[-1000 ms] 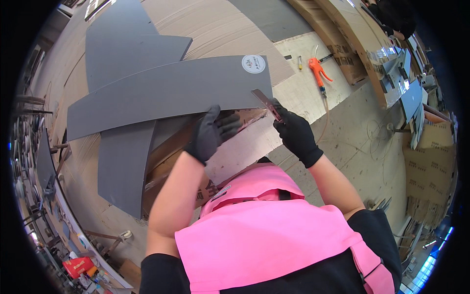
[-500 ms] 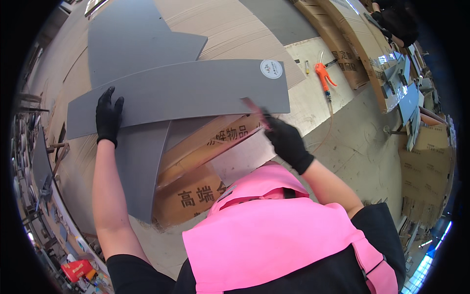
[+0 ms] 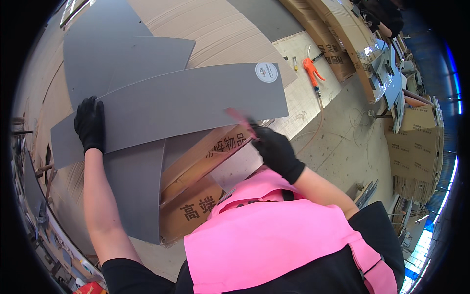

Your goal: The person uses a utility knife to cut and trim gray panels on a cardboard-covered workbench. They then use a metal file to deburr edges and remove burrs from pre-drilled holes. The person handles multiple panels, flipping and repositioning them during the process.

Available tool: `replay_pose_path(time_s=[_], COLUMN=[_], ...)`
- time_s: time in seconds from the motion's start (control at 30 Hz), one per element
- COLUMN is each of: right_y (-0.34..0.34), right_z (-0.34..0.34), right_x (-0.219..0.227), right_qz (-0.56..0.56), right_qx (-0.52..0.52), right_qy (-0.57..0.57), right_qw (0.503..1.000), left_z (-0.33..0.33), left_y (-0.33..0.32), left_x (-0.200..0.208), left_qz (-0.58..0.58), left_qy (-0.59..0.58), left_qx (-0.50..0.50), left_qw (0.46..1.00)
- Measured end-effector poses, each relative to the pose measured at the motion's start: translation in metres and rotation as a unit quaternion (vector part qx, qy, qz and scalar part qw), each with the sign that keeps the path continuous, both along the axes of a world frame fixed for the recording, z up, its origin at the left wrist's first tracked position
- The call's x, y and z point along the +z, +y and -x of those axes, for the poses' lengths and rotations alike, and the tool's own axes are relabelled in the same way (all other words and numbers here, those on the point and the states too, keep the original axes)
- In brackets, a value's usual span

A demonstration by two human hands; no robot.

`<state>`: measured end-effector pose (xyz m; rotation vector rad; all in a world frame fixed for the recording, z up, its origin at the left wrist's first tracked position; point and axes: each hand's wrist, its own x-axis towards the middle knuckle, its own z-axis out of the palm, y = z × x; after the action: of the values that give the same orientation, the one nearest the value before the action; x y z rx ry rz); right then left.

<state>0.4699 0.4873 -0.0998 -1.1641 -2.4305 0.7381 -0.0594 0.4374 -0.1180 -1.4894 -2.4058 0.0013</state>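
A long grey panel (image 3: 181, 100) with one curved edge lies across the work surface, a round white sticker (image 3: 266, 72) near its right end. My left hand (image 3: 89, 122), black-gloved, rests flat on the panel's left part, fingers reaching its far edge. My right hand (image 3: 278, 152), gloved too, is closed around a slim reddish strip-like tool (image 3: 238, 116). Motion smears that tool, and its exact kind cannot be told. Its tip is over the panel's near edge, towards the right; whether it touches is unclear. More grey panels (image 3: 112, 39) lie beneath and beyond the long one.
An orange air blow gun (image 3: 309, 67) with a hose lies right of the panel, beside a small yellow item (image 3: 294, 63). Printed cardboard (image 3: 196, 206) sits below the panels. Cardboard stacks (image 3: 416, 142) stand at right. Another person (image 3: 384, 19) is at the far right.
The panel's left end has swung nearer me, with my left hand on it. The reddish tool and my right hand have shifted slightly left and nearer. The whole view has shifted too.
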Motion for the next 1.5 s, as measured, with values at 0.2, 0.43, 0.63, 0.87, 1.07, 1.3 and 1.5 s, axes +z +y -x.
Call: replay_pose_path(time_s=[0.2, 0.43, 0.63, 0.87, 1.07, 1.3, 1.5], right_y=[0.027, 0.011, 0.037, -0.004, 0.072, 0.168, 0.15], right_z=[0.018, 0.09, 0.08, 0.11, 0.075, 0.13, 0.132], right_x=[0.01, -0.007, 0.023, -0.005, -0.008, -0.025, 0.006], right_qz=[0.098, 0.021, 0.068, 0.041, 0.245, 0.138, -0.057], right_qx=[-0.1, 0.152, 0.011, 0.249, 0.062, 0.108, 0.196], right_qy=[-0.083, 0.068, -0.041, 0.057, 0.061, 0.067, -0.041], right_qw=[0.987, 0.986, 0.997, 0.966, 0.966, 0.982, 0.978], left_z=[-0.026, -0.074, -0.102, -0.087, -0.066, -0.102, -0.101], left_y=[-0.033, -0.061, -0.082, -0.101, -0.181, -0.176, -0.179], left_x=[0.001, 0.005, 0.003, 0.007, 0.011, 0.014, 0.023], left_qz=[-0.005, 0.005, -0.006, 0.015, -0.004, 0.003, -0.007], left_qy=[-0.022, -0.054, -0.044, -0.05, -0.03, -0.079, -0.079], left_qx=[0.082, 0.204, 0.237, 0.157, 0.205, 0.193, 0.182], left_qw=[0.996, 0.977, 0.97, 0.986, 0.978, 0.978, 0.98])
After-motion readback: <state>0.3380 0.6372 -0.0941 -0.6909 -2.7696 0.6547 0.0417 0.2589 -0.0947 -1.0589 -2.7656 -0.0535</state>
